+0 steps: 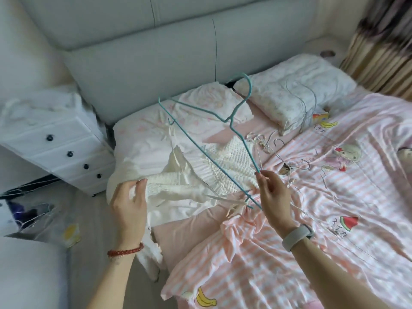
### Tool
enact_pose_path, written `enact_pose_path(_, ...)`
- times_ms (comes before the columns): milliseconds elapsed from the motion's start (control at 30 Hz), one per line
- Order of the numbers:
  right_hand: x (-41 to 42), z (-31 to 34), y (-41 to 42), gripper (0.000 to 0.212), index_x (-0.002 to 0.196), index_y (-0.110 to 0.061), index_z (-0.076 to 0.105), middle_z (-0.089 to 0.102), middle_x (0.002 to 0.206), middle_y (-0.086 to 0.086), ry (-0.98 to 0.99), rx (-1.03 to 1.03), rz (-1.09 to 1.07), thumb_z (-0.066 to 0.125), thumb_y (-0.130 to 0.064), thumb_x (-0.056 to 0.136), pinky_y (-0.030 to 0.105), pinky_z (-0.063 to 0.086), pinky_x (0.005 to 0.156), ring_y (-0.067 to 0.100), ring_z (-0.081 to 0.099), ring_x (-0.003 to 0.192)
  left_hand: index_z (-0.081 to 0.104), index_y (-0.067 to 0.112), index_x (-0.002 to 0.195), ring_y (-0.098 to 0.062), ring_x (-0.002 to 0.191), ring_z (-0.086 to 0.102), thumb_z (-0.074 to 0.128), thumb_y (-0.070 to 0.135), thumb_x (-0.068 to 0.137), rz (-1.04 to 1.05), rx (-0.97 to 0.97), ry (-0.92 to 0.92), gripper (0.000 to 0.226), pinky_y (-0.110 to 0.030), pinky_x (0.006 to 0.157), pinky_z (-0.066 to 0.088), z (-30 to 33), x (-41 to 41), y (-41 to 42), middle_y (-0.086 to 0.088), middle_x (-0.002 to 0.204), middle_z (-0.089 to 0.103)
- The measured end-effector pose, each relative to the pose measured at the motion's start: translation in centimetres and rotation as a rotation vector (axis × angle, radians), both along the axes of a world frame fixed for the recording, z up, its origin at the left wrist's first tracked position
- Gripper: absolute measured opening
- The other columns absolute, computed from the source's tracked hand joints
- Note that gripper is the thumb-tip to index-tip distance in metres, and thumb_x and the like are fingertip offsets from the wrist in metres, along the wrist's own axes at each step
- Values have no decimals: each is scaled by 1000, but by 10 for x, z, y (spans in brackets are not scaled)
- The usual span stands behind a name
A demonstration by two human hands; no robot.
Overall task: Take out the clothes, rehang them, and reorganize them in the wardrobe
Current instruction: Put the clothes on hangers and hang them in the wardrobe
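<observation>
Fingers [264, 178] of the right hand [273, 197] pinch one corner of a teal wire hanger [207, 161], raised above the bed [334, 197] with its hook pointing at the headboard [156, 63]. Left hand [129, 206] grips the edge of a cream knitted garment [196, 175], textured and crumpled, spread across the mattress beneath the hanger. Silver hangers [289, 161] lie loose on the pink striped sheet nearby.
</observation>
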State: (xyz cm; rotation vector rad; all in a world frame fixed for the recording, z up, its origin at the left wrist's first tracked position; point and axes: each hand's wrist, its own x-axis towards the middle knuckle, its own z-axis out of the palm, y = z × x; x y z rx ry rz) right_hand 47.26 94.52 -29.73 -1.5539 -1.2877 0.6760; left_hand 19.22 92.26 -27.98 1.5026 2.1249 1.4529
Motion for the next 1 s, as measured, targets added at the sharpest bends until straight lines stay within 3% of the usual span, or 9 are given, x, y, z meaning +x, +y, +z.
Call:
enact_pose_path(133, -10, 45, -40, 12, 88, -12, 63, 36, 45, -11, -45, 132, 85, 52, -16, 91, 14, 25, 42, 3, 41, 43, 65, -2, 89, -19, 78, 54, 63, 8, 84, 57, 123, 28, 11, -3, 70, 35, 55, -5, -57, -2, 83, 59)
enact_pose_path(267, -14, 80, -99, 14, 85, -7, 62, 36, 45, -10, -74, 198, 209, 50, -11, 92, 16, 25, 43, 6, 38, 41, 66, 0, 90, -17, 80, 57, 65, 15, 84, 127, 213, 61, 16, -18, 72, 39, 103, -2, -138, 0, 85, 61)
enact_pose_path(400, -15, 101, -166, 17, 80, -4, 59, 44, 51, -7, -80, 213, 322, 48, -8, 92, 36, 33, 50, 15, 42, 47, 65, -2, 84, 2, 75, 48, 67, 9, 81, 130, 303, 141, 12, -1, 71, 33, 137, 14, -227, 1, 82, 58)
enact_pose_path(467, -13, 101, -207, 21, 73, -7, 53, 44, 52, -5, -70, 212, 386, 47, -11, 93, 38, 33, 53, 12, 41, 50, 65, 3, 83, 2, 73, 49, 67, 11, 81, 108, 273, 166, 8, 1, 70, 33, 136, 18, -273, 6, 79, 59)
enact_pose_path(633, -5, 78, -298, 24, 69, -15, 49, 48, 55, 2, -111, 127, 543, 48, -8, 92, 41, 35, 55, 16, 43, 53, 66, 8, 80, -2, 69, 54, 69, 16, 81, 164, 108, 71, 8, -14, 62, 40, 103, 27, -377, 10, 73, 61)
enact_pose_path(700, -1, 68, -325, 23, 70, -14, 52, 51, 56, 7, -104, 97, 579, 50, -7, 91, 33, 35, 56, 16, 45, 54, 66, 5, 78, 1, 70, 54, 70, 10, 80, 182, 68, 31, 6, -4, 63, 37, 90, 30, -411, 11, 71, 61)
enact_pose_path(767, 6, 58, -346, 23, 68, -15, 51, 48, 53, 3, -118, 64, 612, 48, -18, 90, 27, 31, 52, 14, 44, 54, 67, 4, 76, 1, 67, 55, 71, 8, 79, 188, 3, 7, 6, 1, 63, 35, 77, 36, -439, 7, 70, 64)
enact_pose_path(833, 13, 48, -363, 24, 64, -23, 46, 43, 51, 0, -157, 37, 652, 45, -23, 88, 28, 29, 50, 12, 40, 51, 67, 3, 76, -3, 63, 56, 71, 8, 78, 206, -68, -34, 7, 1, 61, 35, 66, 45, -470, 2, 70, 65)
enact_pose_path(1000, 5, 30, -405, 35, 61, -25, 42, 40, 48, -4, -250, -83, 732, 50, -11, 92, 33, 29, 51, 11, 37, 46, 67, 2, 77, 2, 61, 54, 70, 13, 80, 254, -206, -165, 12, 0, 59, 36, 42, 60, -541, 6, 71, 64)
